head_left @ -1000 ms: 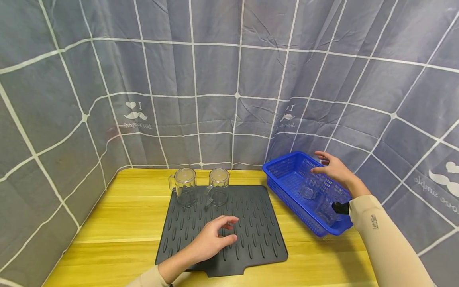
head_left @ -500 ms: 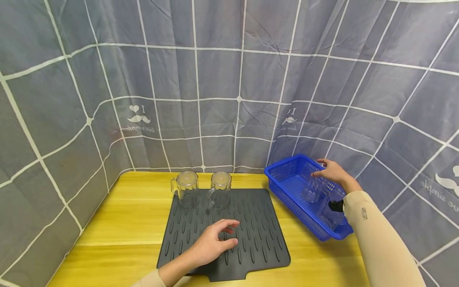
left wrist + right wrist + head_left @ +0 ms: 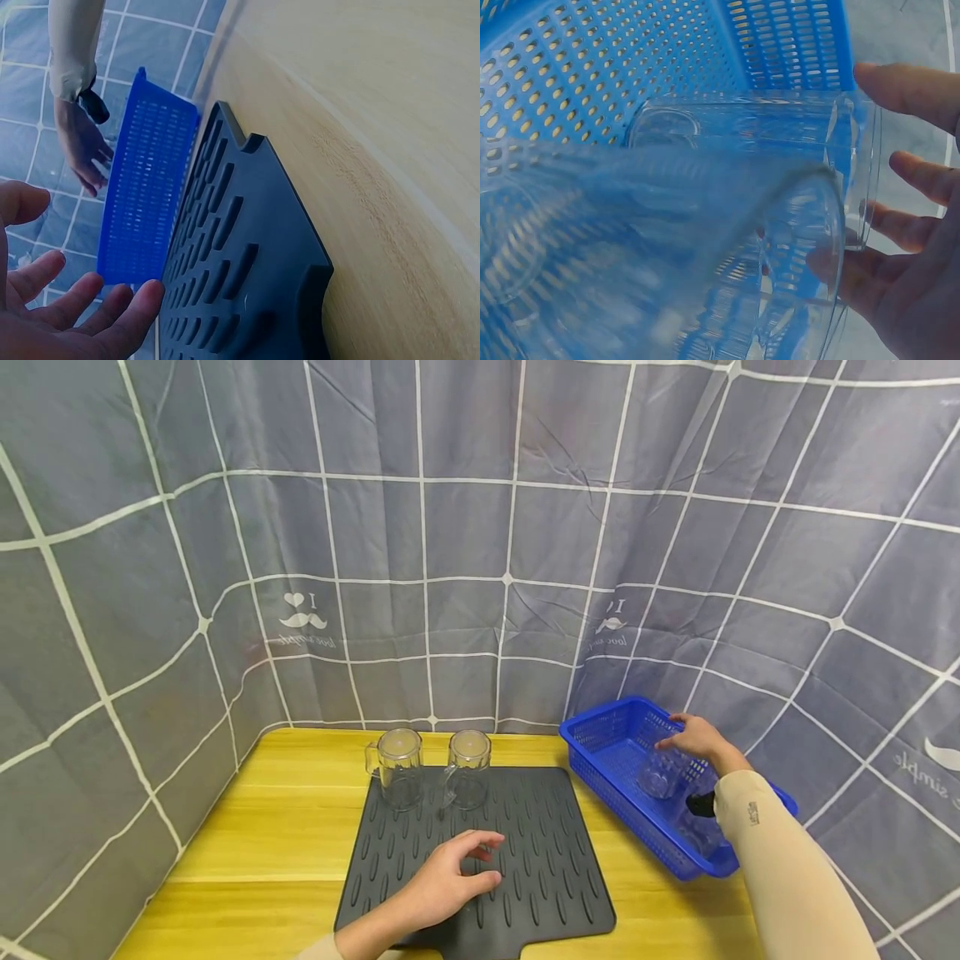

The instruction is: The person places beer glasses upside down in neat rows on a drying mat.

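Observation:
Two upside-down clear glass mugs, a left one [image 3: 401, 772] and a right one [image 3: 468, 772], stand at the far edge of a dark ridged mat [image 3: 551, 860]. My left hand [image 3: 450, 877] hovers over the mat's near part, thumb and fingers apart, with nothing between them. Inside the blue basket [image 3: 633, 827], my right hand [image 3: 697, 739] reaches to a clear glass mug [image 3: 660, 777]. In the right wrist view its thumb [image 3: 907, 90] and spread fingers [image 3: 915, 225] are right at the mug's rim. Another clear glass [image 3: 667, 247] lies closer to that camera, blurred.
The perforated basket stands on the yellow wooden table [image 3: 247, 835], right of the mat. A grey checked curtain [image 3: 465, 527] hangs behind and along both sides. A dark strap with a small black device [image 3: 701, 804] sits at the right wrist.
My right hand has come down lower into the basket, closer to the glass mug. The left hand stays over the mat. The head view has tilted slightly upward.

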A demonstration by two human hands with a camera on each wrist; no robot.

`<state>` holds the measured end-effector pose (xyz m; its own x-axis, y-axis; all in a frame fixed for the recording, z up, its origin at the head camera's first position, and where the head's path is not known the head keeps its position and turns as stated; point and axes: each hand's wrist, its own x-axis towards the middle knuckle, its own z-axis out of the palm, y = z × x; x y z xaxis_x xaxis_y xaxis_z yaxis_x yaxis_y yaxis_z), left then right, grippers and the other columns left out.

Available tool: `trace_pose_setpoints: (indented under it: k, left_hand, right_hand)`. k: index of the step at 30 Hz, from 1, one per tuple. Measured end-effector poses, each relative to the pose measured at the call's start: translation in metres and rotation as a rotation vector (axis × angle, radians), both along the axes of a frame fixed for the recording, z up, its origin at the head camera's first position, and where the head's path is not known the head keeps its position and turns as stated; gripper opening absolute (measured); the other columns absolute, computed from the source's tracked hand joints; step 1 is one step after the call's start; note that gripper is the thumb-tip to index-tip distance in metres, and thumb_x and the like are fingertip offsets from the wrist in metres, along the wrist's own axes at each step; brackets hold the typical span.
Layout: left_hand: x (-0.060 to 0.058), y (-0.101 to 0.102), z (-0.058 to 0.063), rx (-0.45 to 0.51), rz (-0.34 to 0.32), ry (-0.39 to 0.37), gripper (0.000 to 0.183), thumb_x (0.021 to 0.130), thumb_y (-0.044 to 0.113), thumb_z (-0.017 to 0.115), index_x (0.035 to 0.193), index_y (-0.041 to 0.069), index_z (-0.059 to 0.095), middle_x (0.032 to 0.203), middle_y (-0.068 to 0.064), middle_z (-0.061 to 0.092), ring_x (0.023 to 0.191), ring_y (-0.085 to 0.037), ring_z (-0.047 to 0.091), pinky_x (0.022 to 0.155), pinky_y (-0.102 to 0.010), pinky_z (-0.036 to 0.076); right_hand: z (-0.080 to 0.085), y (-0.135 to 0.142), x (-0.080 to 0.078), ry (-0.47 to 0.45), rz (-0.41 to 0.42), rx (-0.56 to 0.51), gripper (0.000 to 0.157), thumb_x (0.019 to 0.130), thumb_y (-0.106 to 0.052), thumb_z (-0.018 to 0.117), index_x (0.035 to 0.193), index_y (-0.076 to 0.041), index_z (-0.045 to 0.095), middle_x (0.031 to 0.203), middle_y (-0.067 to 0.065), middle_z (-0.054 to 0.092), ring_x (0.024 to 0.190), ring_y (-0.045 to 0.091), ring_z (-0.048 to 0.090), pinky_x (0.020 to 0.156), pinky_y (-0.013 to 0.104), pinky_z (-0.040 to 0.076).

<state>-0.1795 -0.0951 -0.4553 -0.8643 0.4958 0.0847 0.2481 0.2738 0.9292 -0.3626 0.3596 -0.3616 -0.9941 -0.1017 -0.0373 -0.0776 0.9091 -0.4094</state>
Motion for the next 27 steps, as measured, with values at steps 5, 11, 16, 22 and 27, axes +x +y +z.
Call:
trace_pose_setpoints:
  k: [5,11,16,22,27]
  left_hand:
    - [0.0,-0.0006,-0.0015,0.003,-0.004,0.002,0.042,0.097,0.031,0.067,0.138,0.025,0.059,0.134,0.0,0.059,0.12,-0.033,0.059,0.086,-0.032,0.054]
    - [-0.0006,-0.0006,-0.0017,-0.011,-0.006,0.004,0.042,0.097,0.032,0.067,0.138,0.026,0.059,0.135,0.001,0.059,0.121,-0.032,0.058,0.086,-0.033,0.054]
    - [-0.0011,0.0,-0.0017,-0.019,-0.007,0.0,0.043,0.097,0.032,0.067,0.138,0.025,0.058,0.136,0.001,0.059,0.121,-0.033,0.058,0.087,-0.034,0.053]
    - [-0.0018,0.0011,0.0002,-0.027,-0.013,0.013,0.043,0.097,0.033,0.066,0.139,0.026,0.058,0.136,0.002,0.058,0.122,-0.031,0.059,0.089,-0.036,0.053]
    - [-0.0007,0.0019,0.0012,-0.026,-0.014,0.001,0.043,0.097,0.033,0.066,0.139,0.027,0.058,0.137,0.002,0.058,0.122,-0.032,0.058,0.088,-0.035,0.053]
  right_hand:
    - [-0.0007,-0.0018,0.003,0.011,-0.002,0.002,0.082,0.082,-0.023,0.077,0.143,0.016,0.038,0.139,0.044,0.044,0.129,0.06,0.042,0.109,0.063,0.036]
    - [0.0015,-0.003,0.0052,0.034,0.001,0.01,0.08,0.082,-0.022,0.076,0.142,0.017,0.04,0.136,0.043,0.047,0.128,0.06,0.043,0.109,0.063,0.036]
    - [-0.0007,0.0006,0.0058,0.063,-0.002,0.013,0.077,0.081,-0.023,0.077,0.138,0.017,0.045,0.128,0.041,0.056,0.118,0.056,0.054,0.102,0.061,0.043]
    - [-0.0004,0.0025,0.0067,0.073,-0.013,0.002,0.074,0.082,-0.025,0.076,0.138,0.015,0.048,0.126,0.04,0.058,0.116,0.054,0.057,0.1,0.059,0.045]
    - [0.0044,-0.0006,0.0072,0.084,-0.021,-0.021,0.071,0.083,-0.023,0.074,0.138,0.014,0.048,0.13,0.042,0.054,0.119,0.056,0.054,0.102,0.061,0.043]
